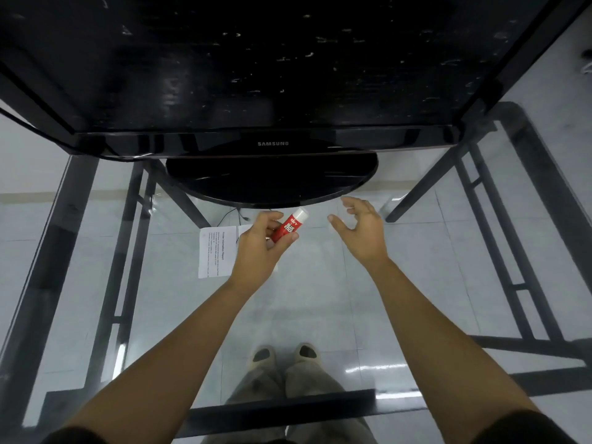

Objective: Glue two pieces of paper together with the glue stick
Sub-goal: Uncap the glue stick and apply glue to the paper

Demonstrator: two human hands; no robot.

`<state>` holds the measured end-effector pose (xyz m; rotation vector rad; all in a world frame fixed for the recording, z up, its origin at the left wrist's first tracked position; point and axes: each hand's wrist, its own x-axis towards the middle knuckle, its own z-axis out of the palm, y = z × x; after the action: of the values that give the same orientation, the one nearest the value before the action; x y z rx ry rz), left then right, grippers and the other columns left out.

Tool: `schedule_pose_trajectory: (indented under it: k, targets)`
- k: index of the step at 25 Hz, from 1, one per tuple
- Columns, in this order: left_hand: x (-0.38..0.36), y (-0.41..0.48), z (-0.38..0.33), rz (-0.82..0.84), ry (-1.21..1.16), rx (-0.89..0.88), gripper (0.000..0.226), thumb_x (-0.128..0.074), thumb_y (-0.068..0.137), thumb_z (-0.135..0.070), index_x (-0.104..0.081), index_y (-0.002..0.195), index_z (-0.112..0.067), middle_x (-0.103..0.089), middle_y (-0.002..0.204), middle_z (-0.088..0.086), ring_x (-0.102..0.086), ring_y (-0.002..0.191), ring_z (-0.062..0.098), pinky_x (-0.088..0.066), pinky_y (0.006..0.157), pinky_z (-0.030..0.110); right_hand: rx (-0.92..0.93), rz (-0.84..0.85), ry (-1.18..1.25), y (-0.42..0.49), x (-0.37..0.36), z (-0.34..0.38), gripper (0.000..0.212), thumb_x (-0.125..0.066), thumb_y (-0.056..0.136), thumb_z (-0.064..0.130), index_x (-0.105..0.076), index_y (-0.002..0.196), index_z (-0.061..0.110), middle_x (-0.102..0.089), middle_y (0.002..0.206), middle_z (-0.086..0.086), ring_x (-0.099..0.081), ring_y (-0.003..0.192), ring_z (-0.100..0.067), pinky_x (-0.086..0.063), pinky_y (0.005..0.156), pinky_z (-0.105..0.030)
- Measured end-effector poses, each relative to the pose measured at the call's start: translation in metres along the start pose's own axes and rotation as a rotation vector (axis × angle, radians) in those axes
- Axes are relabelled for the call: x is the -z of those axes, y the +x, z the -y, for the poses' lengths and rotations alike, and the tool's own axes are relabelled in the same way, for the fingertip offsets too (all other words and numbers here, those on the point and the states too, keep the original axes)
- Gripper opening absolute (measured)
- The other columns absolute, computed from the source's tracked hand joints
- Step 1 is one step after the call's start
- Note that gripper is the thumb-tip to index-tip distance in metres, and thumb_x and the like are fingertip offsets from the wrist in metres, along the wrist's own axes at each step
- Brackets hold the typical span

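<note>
My left hand [261, 243] grips a red glue stick [290, 224] with a white cap, tilted with the cap pointing up and to the right. My right hand [360, 230] hovers just to the right of the cap, fingers spread and loosely bent, holding nothing. A white printed sheet of paper [211, 253] lies flat on the glass table [304, 299], partly hidden under my left hand. A second piece of paper [245, 230] shows beside it as a small strip above my left hand; most of it is covered.
A black Samsung monitor [272, 75] on a round stand [272, 177] fills the far half of the table, right behind my hands. The black metal table frame [73, 235] and the tiled floor show through the glass.
</note>
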<state>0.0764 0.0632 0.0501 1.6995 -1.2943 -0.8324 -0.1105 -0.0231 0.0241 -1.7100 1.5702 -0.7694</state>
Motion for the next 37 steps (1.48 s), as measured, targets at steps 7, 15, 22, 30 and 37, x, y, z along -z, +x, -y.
schedule_pose_trajectory:
  k: [7,15,22,30,37]
  targets:
    - [0.024,0.015,-0.052,-0.013,-0.129,-0.158,0.045,-0.075,0.071,-0.037,-0.032,0.080,-0.039,-0.067,0.091,0.000,-0.066,0.083,0.007,-0.055,0.066,0.022,-0.013,0.206,0.353,-0.024,0.034,0.086,0.015,-0.060,0.084,0.044,-0.068,0.090,0.033,-0.068,0.089,0.018,-0.061,0.085,0.008,-0.043,0.070,-0.002]
    - [0.024,0.000,-0.060,-0.008,-0.158,-0.236,0.042,-0.074,0.073,-0.033,-0.038,0.092,-0.044,-0.057,0.098,-0.018,-0.060,0.092,-0.004,-0.051,0.071,0.011,-0.089,0.159,0.544,-0.029,0.043,0.119,0.027,-0.062,0.082,0.046,-0.071,0.076,0.021,-0.060,0.067,0.007,-0.056,0.069,-0.002,-0.044,0.072,-0.018]
    - [0.024,-0.018,-0.054,-0.137,-0.076,-0.367,0.021,-0.061,0.082,-0.036,-0.052,0.096,-0.023,-0.060,0.091,-0.019,-0.061,0.077,-0.007,-0.045,0.065,0.003,-0.114,0.185,0.744,-0.044,0.035,0.127,0.032,-0.056,0.084,0.046,-0.068,0.091,0.017,-0.068,0.089,0.000,-0.064,0.096,-0.010,-0.050,0.078,-0.012]
    - [0.030,-0.020,-0.063,-0.052,-0.415,-0.247,0.011,-0.061,0.082,-0.038,-0.055,0.090,-0.032,-0.067,0.085,-0.011,-0.064,0.072,0.007,-0.051,0.063,0.016,-0.094,0.158,0.783,-0.046,0.034,0.133,0.027,-0.053,0.088,0.039,-0.066,0.098,0.018,-0.066,0.090,0.005,-0.063,0.097,-0.008,-0.048,0.074,-0.007]
    - [0.033,-0.017,-0.052,-0.196,-0.054,-0.414,0.025,-0.052,0.086,-0.042,-0.050,0.110,-0.035,-0.065,0.093,-0.007,-0.061,0.088,0.010,-0.048,0.072,0.012,-0.096,0.156,0.775,-0.047,0.028,0.137,0.031,-0.051,0.091,0.038,-0.066,0.102,0.014,-0.066,0.090,0.003,-0.063,0.098,-0.009,-0.050,0.079,-0.011]
